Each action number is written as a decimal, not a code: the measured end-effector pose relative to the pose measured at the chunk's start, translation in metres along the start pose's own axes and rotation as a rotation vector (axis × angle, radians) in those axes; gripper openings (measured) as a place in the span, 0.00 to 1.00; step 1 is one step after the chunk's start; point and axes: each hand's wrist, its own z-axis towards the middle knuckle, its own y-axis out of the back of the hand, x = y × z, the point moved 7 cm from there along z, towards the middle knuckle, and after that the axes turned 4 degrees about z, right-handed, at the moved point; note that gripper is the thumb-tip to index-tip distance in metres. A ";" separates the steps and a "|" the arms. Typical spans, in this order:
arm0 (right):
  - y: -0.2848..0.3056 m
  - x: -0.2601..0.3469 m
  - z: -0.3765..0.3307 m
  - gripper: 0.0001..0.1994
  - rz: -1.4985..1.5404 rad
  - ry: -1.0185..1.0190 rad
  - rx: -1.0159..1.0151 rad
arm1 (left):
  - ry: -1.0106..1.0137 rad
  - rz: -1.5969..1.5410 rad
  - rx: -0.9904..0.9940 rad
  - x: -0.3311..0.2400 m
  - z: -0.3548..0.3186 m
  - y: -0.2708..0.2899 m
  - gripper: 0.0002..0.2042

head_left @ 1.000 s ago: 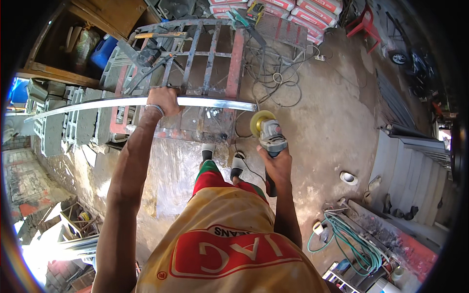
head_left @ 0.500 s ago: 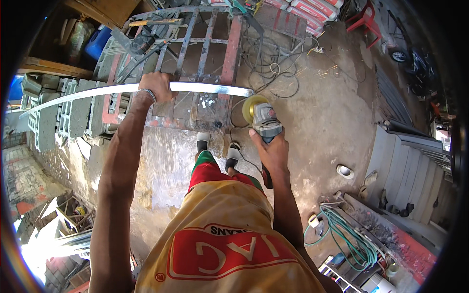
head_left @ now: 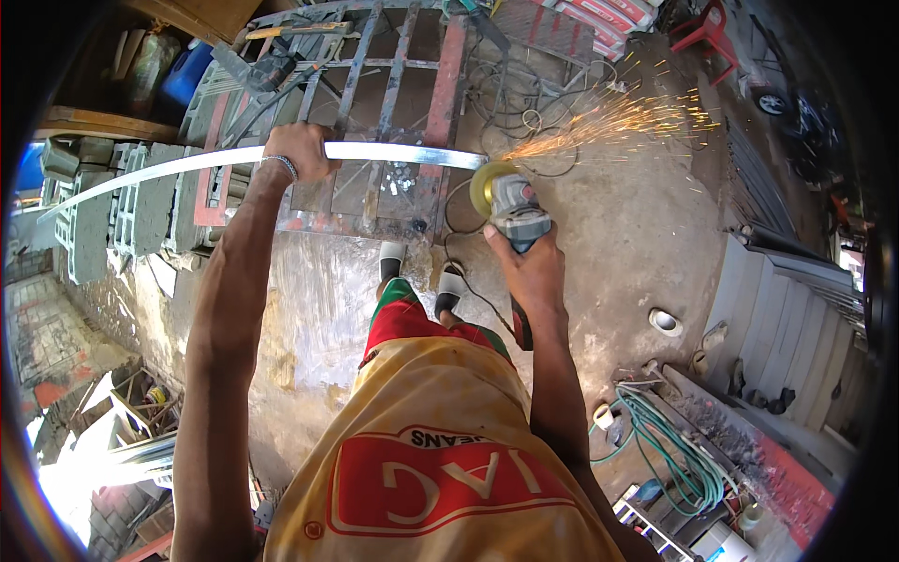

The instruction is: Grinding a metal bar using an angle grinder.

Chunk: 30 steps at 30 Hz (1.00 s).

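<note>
My left fingers (head_left: 316, 148) wrap the silvery bar (head_left: 403, 153); my right fingers (head_left: 549, 255) clasp the grinder (head_left: 516, 201), its yellow disc (head_left: 481, 189) at the bar's end; sparks (head_left: 599, 127) fly rightward.

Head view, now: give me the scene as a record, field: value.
Left hand: gripping bar
Right hand: holding grinder
Disc: at the bar's right end
Sparks: spraying right, slightly upward in view
Bar: crosses over metal frame
Hose: coiled, lower right
Chair: red, upper right
</note>
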 end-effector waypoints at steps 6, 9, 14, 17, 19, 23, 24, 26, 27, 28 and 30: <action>0.000 0.006 0.005 0.39 -0.047 0.007 0.050 | 0.004 0.002 -0.007 0.002 0.000 -0.002 0.21; -0.003 0.004 0.001 0.39 -0.082 0.008 0.069 | 0.004 -0.007 -0.016 0.001 0.000 -0.002 0.21; -0.003 0.015 0.011 0.40 -0.153 0.004 0.054 | 0.032 0.043 0.057 0.003 0.002 -0.005 0.20; -0.005 0.014 0.005 0.42 -0.132 0.059 0.053 | 0.004 -0.064 -0.068 0.005 0.001 -0.006 0.18; -0.002 0.010 0.010 0.42 -0.083 0.068 0.025 | -0.009 -0.072 -0.029 0.005 0.006 -0.006 0.18; 0.013 0.009 0.041 0.40 0.006 0.033 -0.067 | -0.007 -0.054 0.025 0.010 0.015 -0.011 0.20; 0.017 0.010 0.048 0.40 0.020 0.051 -0.091 | -0.011 -0.054 0.059 0.010 0.016 -0.010 0.22; 0.023 0.012 0.058 0.39 0.047 0.066 -0.127 | -0.022 -0.054 0.130 0.008 0.018 -0.005 0.26; 0.023 0.012 0.064 0.40 0.026 0.081 -0.120 | -0.030 -0.041 0.147 0.007 0.019 -0.004 0.27; 0.022 0.013 0.069 0.41 0.005 0.097 -0.113 | -0.038 -0.028 0.164 0.007 0.021 -0.002 0.28; 0.021 0.015 0.077 0.44 -0.039 0.087 -0.071 | -0.050 -0.014 0.185 0.007 0.024 -0.003 0.29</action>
